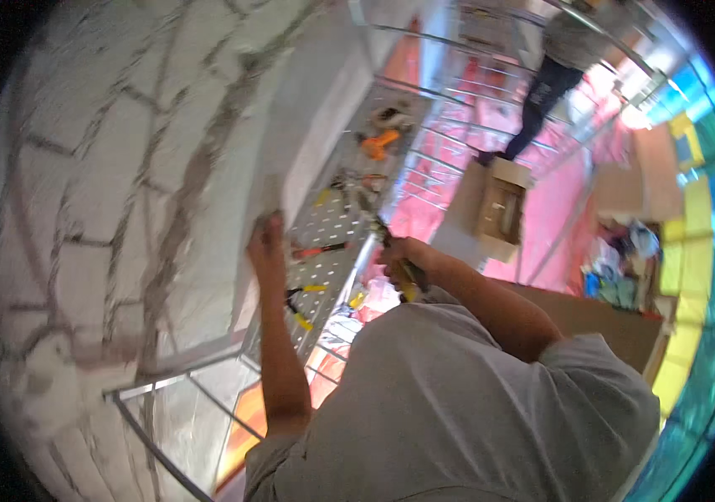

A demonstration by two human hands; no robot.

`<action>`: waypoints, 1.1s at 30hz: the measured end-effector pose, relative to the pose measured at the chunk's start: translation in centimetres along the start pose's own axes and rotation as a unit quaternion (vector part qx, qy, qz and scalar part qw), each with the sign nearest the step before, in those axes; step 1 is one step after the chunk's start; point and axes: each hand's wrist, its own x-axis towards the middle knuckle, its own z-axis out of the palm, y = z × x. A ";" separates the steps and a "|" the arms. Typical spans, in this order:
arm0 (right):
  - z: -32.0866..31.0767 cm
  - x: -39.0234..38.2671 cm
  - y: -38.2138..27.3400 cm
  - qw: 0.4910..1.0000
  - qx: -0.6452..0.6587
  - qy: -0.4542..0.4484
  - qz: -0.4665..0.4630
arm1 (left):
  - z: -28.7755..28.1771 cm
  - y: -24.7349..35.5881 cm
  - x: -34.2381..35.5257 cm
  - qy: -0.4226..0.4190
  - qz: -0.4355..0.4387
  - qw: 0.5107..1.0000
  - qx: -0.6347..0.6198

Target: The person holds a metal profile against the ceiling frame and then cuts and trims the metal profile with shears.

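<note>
My right hand (408, 258) is closed around a hand tool with yellow and dark handles (408, 293); it looks like pliers or snips. Its dark working end points away from me, over the edge of a perforated metal platform (342, 219). My left hand (267, 241) is raised beside the pale smooth wall strip (290, 142), and its fingers are too blurred to show whether they hold anything. On the platform near it lie a red-and-black tool (321, 250) and a tool with two yellow-and-black handles (305, 306).
Farther along the platform sit an orange tool (380, 144) and several small items. A rough block wall (115, 192) rises at the left. Scaffold rails (182, 372) surround me. Lower right of the platform, an opened cardboard box (504, 209) stands near another person (546, 92).
</note>
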 end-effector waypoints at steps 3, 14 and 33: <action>-2.2 1.1 -0.8 0.998 -0.047 -0.015 -0.030 | -0.1 -0.5 -1.6 -0.028 -0.201 0.972 -0.116; -31.4 7.3 10.4 0.943 -0.089 0.232 -0.223 | 8.4 -1.2 -5.0 -0.180 -0.339 0.916 -0.120; -53.3 5.9 8.6 0.907 0.039 0.413 0.074 | 28.8 4.8 0.1 -0.357 -0.482 0.790 -0.128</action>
